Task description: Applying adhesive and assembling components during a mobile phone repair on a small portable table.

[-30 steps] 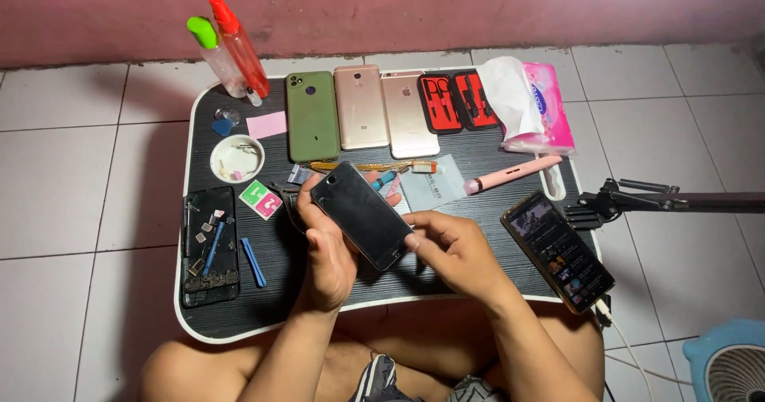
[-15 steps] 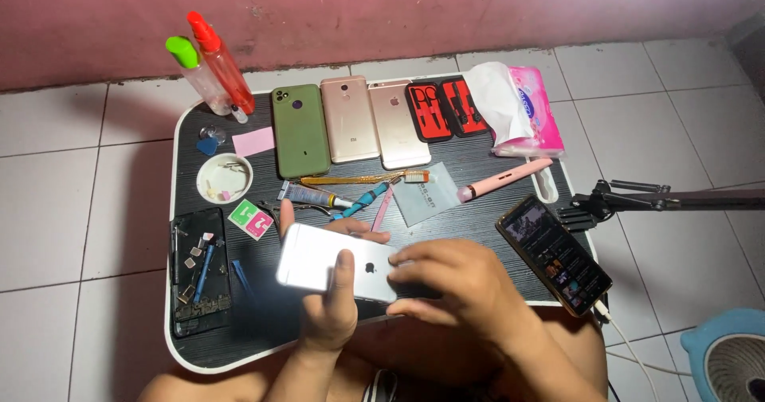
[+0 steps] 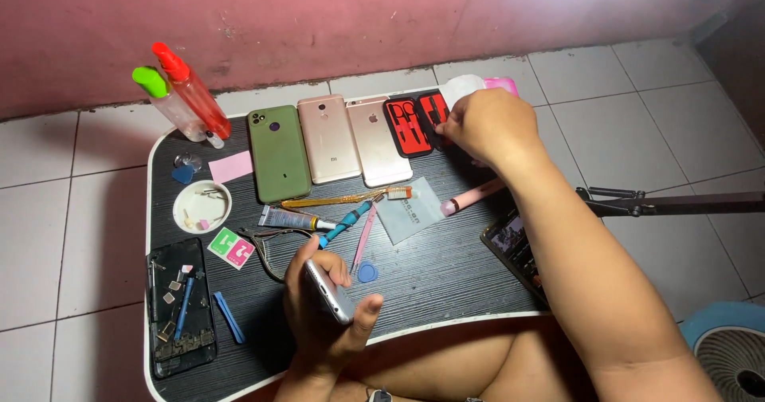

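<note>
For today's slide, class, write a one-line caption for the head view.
Left hand grips a silver phone edge-on while the right hand reaches the red tool case at the black table's far edge.

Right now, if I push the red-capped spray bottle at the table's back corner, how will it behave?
The red-capped spray bottle looks tall, narrow and leaning, so it would probably tip easily. Its clear plastic body suggests it is light. It stands against the green-capped bottle, so a push likely shifts both.
</note>
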